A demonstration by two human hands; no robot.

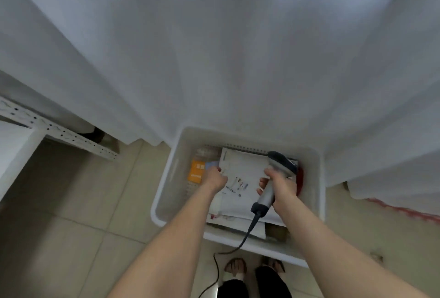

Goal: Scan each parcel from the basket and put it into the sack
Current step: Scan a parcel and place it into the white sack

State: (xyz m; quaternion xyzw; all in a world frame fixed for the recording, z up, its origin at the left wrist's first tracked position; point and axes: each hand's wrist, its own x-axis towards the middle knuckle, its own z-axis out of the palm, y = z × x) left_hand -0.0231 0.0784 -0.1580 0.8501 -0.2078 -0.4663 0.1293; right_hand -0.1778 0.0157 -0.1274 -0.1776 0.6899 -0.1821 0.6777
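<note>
Plainly unfinished; right hand (283,187) fingers clamped round the scanner (282,162); left hand (215,178) grips the top parcel (245,169); more parcels lie in the basket (170,178).

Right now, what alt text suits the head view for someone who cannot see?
A person's right hand grips a grey corded handheld scanner over a white plastic basket, while the left hand holds the edge of a large white paper parcel inside.

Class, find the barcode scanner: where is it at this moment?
Head view, right of centre: the barcode scanner is gripped in the right hand, above the white parcel lying in the basket.
</note>
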